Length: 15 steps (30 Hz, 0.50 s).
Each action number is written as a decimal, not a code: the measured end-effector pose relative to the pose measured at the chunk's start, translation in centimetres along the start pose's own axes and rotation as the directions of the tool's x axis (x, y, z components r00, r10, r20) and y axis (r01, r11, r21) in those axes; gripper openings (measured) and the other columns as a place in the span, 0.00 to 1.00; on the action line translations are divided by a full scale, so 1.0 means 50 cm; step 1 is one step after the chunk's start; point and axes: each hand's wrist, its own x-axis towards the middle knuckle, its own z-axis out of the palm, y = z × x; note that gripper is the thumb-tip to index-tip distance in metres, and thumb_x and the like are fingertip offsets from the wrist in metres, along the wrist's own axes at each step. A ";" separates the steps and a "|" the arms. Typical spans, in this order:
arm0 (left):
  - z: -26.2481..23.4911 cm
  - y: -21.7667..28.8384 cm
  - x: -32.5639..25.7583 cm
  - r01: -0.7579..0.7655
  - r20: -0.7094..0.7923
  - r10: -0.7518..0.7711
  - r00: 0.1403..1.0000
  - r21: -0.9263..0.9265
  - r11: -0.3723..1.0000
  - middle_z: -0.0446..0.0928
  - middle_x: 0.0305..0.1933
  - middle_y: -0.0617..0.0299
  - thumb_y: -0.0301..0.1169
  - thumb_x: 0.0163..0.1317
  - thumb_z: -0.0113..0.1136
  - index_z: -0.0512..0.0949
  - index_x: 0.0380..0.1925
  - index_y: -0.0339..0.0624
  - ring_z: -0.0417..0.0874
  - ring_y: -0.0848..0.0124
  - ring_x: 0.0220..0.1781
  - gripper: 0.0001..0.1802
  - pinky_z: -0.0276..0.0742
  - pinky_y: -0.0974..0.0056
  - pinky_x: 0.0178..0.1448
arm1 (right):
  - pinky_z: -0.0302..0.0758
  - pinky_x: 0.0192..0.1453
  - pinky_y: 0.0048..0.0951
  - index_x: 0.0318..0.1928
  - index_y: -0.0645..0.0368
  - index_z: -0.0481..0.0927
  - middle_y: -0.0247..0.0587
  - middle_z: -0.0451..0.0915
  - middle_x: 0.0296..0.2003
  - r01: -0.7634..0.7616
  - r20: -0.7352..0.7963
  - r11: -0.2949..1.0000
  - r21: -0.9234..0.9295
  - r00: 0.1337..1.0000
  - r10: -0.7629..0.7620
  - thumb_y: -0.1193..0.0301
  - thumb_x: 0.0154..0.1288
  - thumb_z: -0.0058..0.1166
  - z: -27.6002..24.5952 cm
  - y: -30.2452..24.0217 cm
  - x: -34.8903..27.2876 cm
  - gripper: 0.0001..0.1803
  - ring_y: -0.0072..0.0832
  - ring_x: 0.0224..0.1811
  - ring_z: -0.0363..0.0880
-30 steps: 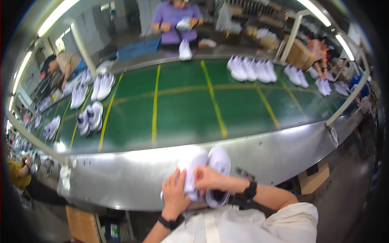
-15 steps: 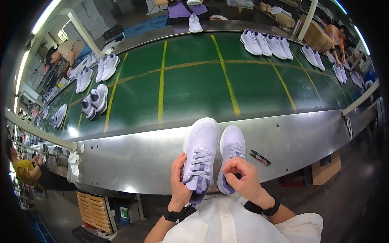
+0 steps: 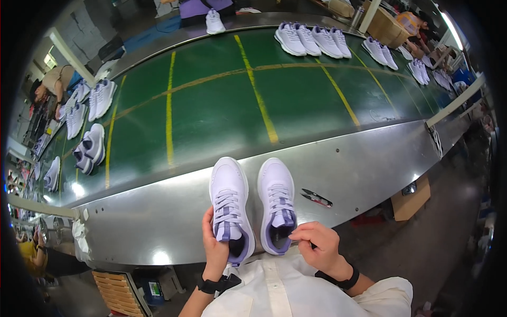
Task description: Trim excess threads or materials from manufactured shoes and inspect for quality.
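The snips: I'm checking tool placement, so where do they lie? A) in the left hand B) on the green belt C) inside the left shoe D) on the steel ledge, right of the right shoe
D: the snips lie on the steel ledge, just right of the right shoe, in neither hand.

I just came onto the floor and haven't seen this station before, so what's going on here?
A person stands at the steel ledge of a green conveyor belt with a pair of white and purple sneakers side by side in front of them. The left hand grips the heel of the left sneaker; the right hand pinches the heel of the right sneaker. Small snips lie beside them. More sneakers sit on the belt.
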 end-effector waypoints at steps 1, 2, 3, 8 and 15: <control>-0.008 -0.018 0.004 0.011 0.009 -0.011 1.000 -0.007 1.000 0.69 0.61 0.52 0.23 0.63 0.55 0.56 0.67 0.36 0.74 0.65 0.60 0.32 0.70 0.64 0.64 | 0.71 0.23 0.21 0.33 0.59 0.85 0.38 0.81 0.32 -0.010 0.000 1.000 -0.012 1.000 0.010 0.86 0.45 0.53 0.000 0.013 -0.003 0.15 0.24 0.21 0.75; -0.011 -0.030 0.004 -0.028 0.101 0.009 0.995 0.186 0.982 0.67 0.62 0.52 0.23 0.61 0.58 0.56 0.67 0.36 0.72 0.65 0.62 0.35 0.69 0.63 0.65 | 0.71 0.23 0.20 0.33 0.58 0.85 0.38 0.81 0.32 -0.019 -0.017 0.999 -0.035 1.000 0.019 0.86 0.47 0.55 -0.009 0.019 -0.010 0.14 0.23 0.21 0.75; -0.007 -0.036 0.007 -0.087 0.193 0.015 0.981 0.366 0.926 0.65 0.63 0.51 0.24 0.58 0.61 0.56 0.67 0.36 0.71 0.64 0.63 0.37 0.68 0.63 0.66 | 0.71 0.23 0.20 0.34 0.58 0.85 0.38 0.81 0.32 -0.027 -0.033 0.998 -0.057 0.999 0.025 0.85 0.48 0.56 -0.016 0.025 -0.015 0.13 0.23 0.21 0.75; 0.001 -0.028 0.016 0.064 0.184 -0.117 0.976 0.272 0.960 0.64 0.63 0.52 0.22 0.54 0.64 0.55 0.67 0.35 0.69 0.63 0.64 0.41 0.68 0.62 0.66 | 0.73 0.26 0.22 0.40 0.59 0.78 0.36 0.79 0.29 -0.261 0.076 0.965 -0.029 0.962 0.263 0.76 0.52 0.64 0.006 0.062 -0.032 0.14 0.22 0.22 0.76; -0.005 -0.042 0.008 0.129 0.141 -0.177 0.974 0.295 0.947 0.63 0.64 0.51 0.23 0.54 0.65 0.58 0.66 0.35 0.69 0.63 0.65 0.39 0.69 0.61 0.65 | 0.75 0.31 0.23 0.43 0.58 0.70 0.35 0.76 0.27 -0.530 0.198 0.847 0.030 0.834 0.515 0.70 0.53 0.68 0.021 0.106 -0.048 0.22 0.21 0.27 0.77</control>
